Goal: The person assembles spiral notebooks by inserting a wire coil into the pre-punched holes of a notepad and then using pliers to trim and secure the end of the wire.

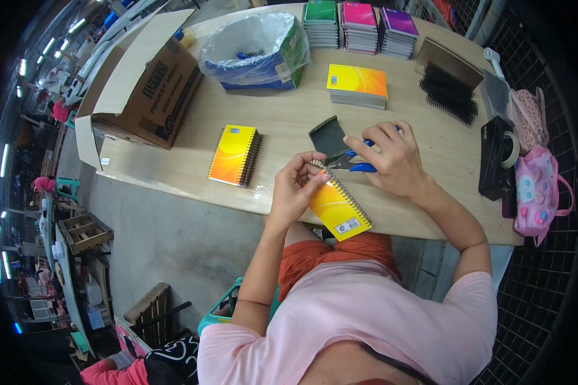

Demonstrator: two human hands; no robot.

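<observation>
My left hand (297, 186) grips a yellow spiral notebook (338, 208) by its upper end, tilted over the table's front edge. Dark wire coil runs along the notebook's right side. In my right hand (392, 157) are pliers with blue handles (362, 167); their metal jaws are at the top end of the coil, by my left fingertips. Whether the jaws touch the wire is too small to tell. Just beyond the pliers lies a dark green, tray-like piece (327, 136). A short stack of yellow-orange notebooks (234, 154) rests to the left of my hands.
Another yellow notebook stack (358, 83) sits farther back, with green, pink and purple stacks (361, 29) behind. Left are a cardboard box (144, 96) and a plastic-lined bin (257, 54). Black wire coils (448, 94), a tape dispenser (496, 160) and a pink pouch (537, 189) stand right.
</observation>
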